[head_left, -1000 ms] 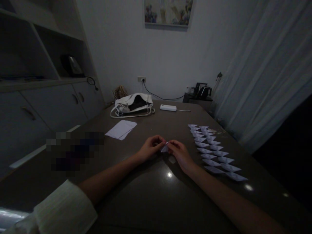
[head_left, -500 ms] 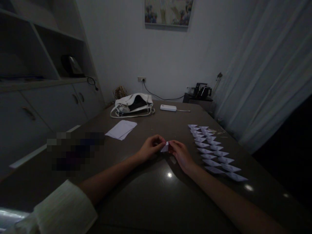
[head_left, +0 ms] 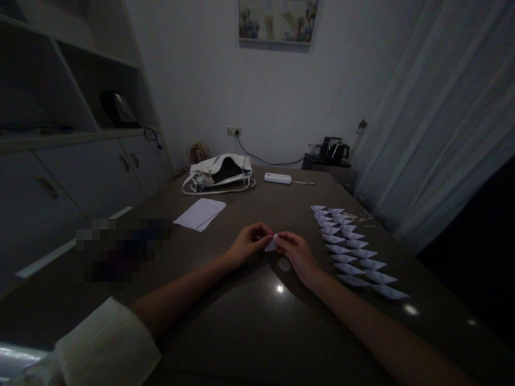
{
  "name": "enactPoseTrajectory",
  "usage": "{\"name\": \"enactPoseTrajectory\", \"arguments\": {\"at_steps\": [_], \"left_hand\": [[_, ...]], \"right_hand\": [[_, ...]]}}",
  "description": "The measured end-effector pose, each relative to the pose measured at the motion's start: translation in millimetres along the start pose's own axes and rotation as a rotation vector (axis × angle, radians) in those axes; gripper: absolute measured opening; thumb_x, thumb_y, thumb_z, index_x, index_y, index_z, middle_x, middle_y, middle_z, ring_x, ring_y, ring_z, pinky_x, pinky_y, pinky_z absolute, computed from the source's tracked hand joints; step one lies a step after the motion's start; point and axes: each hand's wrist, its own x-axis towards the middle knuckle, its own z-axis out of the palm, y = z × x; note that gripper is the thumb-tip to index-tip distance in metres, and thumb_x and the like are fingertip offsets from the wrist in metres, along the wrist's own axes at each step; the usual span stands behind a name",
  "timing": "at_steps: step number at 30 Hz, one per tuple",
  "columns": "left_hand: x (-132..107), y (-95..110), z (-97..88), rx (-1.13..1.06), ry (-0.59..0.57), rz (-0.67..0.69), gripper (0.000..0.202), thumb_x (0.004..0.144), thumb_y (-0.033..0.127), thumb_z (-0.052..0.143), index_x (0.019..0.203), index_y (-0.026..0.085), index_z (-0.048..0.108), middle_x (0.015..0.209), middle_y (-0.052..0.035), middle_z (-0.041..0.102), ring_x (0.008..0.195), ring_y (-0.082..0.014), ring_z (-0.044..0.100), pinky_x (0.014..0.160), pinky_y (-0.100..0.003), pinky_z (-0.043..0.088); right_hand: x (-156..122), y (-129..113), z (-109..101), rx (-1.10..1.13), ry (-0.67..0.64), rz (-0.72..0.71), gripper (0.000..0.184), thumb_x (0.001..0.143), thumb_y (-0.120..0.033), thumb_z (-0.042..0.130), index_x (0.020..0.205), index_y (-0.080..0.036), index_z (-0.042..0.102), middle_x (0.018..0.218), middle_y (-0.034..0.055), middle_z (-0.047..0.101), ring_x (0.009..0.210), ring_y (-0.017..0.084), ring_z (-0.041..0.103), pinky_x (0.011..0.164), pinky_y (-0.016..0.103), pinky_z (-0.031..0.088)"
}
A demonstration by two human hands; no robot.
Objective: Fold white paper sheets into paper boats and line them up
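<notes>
On the table (head_left: 233, 327), a small folded paper (head_left: 271, 246) is pinched at its left by the left hand (head_left: 250, 244), at its right by the right hand (head_left: 296, 252), each grip closed on it. Boats (head_left: 373, 264) are ranged in two rows to the right; sheets (head_left: 200, 214) are piled left, a bag (head_left: 201, 169) set farther off.

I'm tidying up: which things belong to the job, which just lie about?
Job, apparently:
- small folded white paper in left hand and right hand
- folded white paper boats in two rows
- flat white paper sheets

Lying about:
- slouchy white handbag
- oblong white device
</notes>
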Motion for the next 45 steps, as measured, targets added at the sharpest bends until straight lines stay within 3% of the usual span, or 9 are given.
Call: {"name": "enactPoseTrajectory", "arguments": {"at_steps": [8,23,45], "left_hand": [[-0.6,2.5,-0.1,0.028,-0.018,-0.007,0.032,0.077,0.039,0.061,0.094,0.012,0.061,0.083,-0.0052,0.064,0.069,-0.0139,0.058,0.062,-0.023,0.043],[-1.4,2.2,0.3,0.045,0.012,0.0,0.031,0.077,0.038,0.062,0.093,0.011,0.063,0.084,-0.0067,0.065,0.069,-0.0144,0.059,0.062,-0.024,0.044],[-2.2,5.5,2.0,0.067,0.013,-0.015,0.031,0.073,0.038,0.065,0.086,0.01,0.067,0.075,-0.0057,0.067,0.063,-0.0134,0.059,0.056,-0.021,0.044]], "right_hand": [[-1.1,-1.4,1.3,-0.005,-0.006,0.0,0.02,0.059,-0.032,0.073,0.07,-0.017,0.066,0.069,0.0011,0.061,0.063,0.013,0.052,0.059,0.026,0.039],[0.9,1.6,-1.3,0.129,0.097,-0.005,0.026,0.055,-0.029,0.076,0.072,-0.018,0.059,0.068,-0.0011,0.058,0.064,0.013,0.054,0.061,0.026,0.04],[1.7,2.2,-0.4,0.116,0.107,-0.027,0.024,0.054,-0.026,0.075,0.067,-0.017,0.057,0.059,-0.0047,0.053,0.054,0.008,0.045,0.053,0.021,0.035]]}}
